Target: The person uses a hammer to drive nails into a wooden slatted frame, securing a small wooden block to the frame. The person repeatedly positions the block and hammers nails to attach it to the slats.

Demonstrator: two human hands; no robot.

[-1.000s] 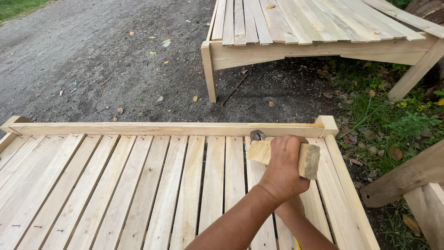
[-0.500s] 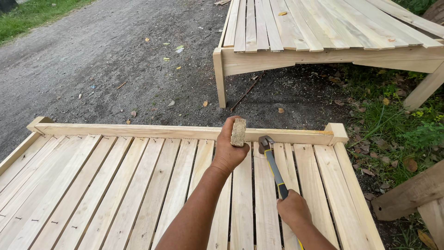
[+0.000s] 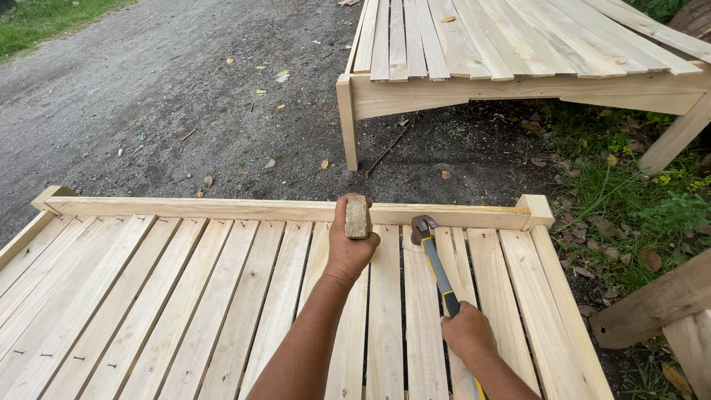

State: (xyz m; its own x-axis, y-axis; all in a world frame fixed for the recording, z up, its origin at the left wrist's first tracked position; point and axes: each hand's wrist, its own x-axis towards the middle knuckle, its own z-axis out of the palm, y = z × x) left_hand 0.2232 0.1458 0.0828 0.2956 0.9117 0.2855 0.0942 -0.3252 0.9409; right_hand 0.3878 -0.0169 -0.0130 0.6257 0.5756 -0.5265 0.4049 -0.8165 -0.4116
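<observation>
Both hands are occupied over the slatted wooden frame (image 3: 222,296). By the left hand (image 3: 348,248) a small wooden block (image 3: 358,216) is gripped, fingers curled round it, and it is held upright against the end rail (image 3: 296,211), just above the gap between two slats. By the right hand (image 3: 466,333) the handle of a claw hammer (image 3: 437,267) is clasped, fingers wrapped shut; the steel head is laid near the rail, on a slat just beside the block.

Several risks can be judged from this arrangement. The block is held close to the hammer head, so the left fingers could be struck if a blow were misaimed or glanced off. The block is gripped only by its lower part, so it could be tipped or knocked into the gap if hit off centre. The pale slats look thin, and a split could be caused by a hard blow near an end. Nails are seen only as small dark marks at the lower left, too small to be judged.

Beyond the frame, a second slatted frame (image 3: 518,52) is stood on legs over gravel ground (image 3: 185,96), with grass (image 3: 629,207) to the right.
</observation>
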